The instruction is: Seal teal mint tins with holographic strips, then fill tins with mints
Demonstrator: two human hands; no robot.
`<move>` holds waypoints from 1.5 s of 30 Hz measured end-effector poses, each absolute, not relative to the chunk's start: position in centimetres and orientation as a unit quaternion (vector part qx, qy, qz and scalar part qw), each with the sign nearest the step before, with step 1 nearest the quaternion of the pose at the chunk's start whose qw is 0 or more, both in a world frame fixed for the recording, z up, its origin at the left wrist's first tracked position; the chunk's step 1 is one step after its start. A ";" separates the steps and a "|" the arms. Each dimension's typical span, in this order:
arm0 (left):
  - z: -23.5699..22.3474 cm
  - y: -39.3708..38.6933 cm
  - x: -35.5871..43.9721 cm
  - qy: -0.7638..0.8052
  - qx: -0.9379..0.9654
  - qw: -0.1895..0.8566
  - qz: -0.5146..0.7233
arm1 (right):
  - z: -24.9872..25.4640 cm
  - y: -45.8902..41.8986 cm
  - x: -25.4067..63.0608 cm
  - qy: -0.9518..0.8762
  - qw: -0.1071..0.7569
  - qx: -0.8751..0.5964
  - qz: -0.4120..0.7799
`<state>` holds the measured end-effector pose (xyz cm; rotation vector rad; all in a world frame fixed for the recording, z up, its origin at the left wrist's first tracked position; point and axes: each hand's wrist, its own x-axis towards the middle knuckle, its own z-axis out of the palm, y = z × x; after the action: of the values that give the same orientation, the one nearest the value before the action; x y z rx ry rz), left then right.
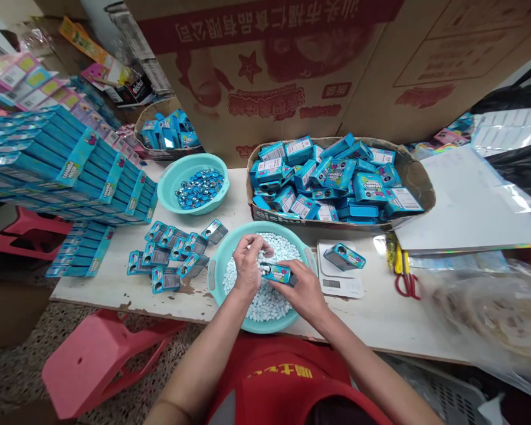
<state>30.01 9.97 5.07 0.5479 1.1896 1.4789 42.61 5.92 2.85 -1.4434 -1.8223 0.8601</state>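
Grasping a small blue box between thumb and fingers, the right hand holds it over a turquoise basin of white candies. At the box's open end, the left hand has its fingers curled around a few candies, though exactly how many is hard to see. Right of the basin, another box lies on a white scale; to the left stands a cluster of boxes. Farther back are a smaller bowl of blue-and-silver pieces and a carton heaped with blue boxes.
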 end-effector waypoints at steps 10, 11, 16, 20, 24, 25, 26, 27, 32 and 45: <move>4.7 9.8 30.7 0.495 0.285 0.542 0.617 | 2.9 5.8 43.1 -0.660 0.334 -0.571 0.356; 4.7 9.7 30.8 0.496 0.291 0.538 0.616 | 2.9 5.8 43.1 -0.658 0.336 -0.572 0.357; 4.8 9.5 31.0 0.504 0.280 0.529 0.623 | 3.3 5.9 43.0 -0.653 0.352 -0.572 0.351; 5.0 9.3 31.4 0.477 0.290 0.553 0.618 | 3.5 6.1 42.7 -0.656 0.357 -0.564 0.352; 5.3 9.5 31.3 0.480 0.285 0.567 0.606 | 3.8 6.0 42.8 -0.650 0.362 -0.558 0.367; 5.2 9.7 31.0 0.483 0.277 0.563 0.611 | 4.0 5.8 43.1 -0.648 0.369 -0.554 0.370; 5.0 9.9 30.5 0.488 0.273 0.555 0.615 | 4.4 5.5 43.4 -0.646 0.378 -0.550 0.372; 4.5 10.1 29.9 0.499 0.274 0.547 0.614 | 4.9 5.1 43.9 -0.642 0.388 -0.547 0.372; -0.4 10.8 26.2 0.621 0.504 0.472 0.370 | 8.4 2.8 47.1 -0.630 0.410 -0.552 0.360; -5.0 10.8 31.5 0.579 0.779 0.242 0.027 | 5.8 4.9 47.7 -0.588 0.437 -0.591 0.338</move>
<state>31.48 10.84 -5.02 2.1292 1.5822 0.0731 47.69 4.91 5.75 -1.4697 -1.4621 0.8403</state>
